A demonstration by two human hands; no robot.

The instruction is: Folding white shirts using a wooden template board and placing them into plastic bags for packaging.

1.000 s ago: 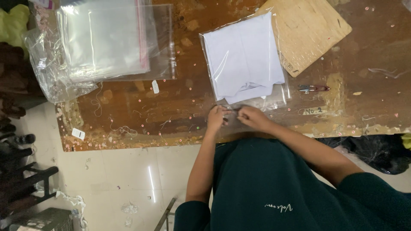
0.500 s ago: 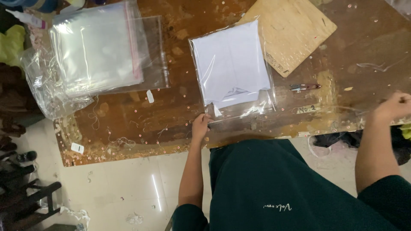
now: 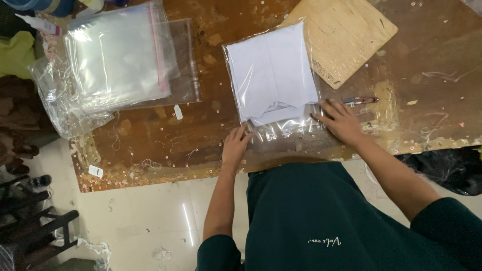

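A folded white garment (image 3: 271, 73) lies inside a clear plastic bag (image 3: 286, 128) on the worn brown table (image 3: 201, 125). My left hand (image 3: 235, 145) rests flat on the bag's near left corner. At the bag's near right corner my right hand (image 3: 341, 120) presses down with fingers spread. Both hands touch the open end of the bag, where the plastic is wrinkled and holds no cloth.
A stack of clear bags with a red strip (image 3: 120, 55) lies at the far left on crumpled plastic (image 3: 60, 110). A plywood board (image 3: 341, 35) sits beyond the bag. Small scissors (image 3: 359, 101) lie right of my right hand. The table edge runs just before my body.
My right hand left the bag, swung out to the right, and has come back down on the bag's near right corner. The left hand stayed at the near left corner.
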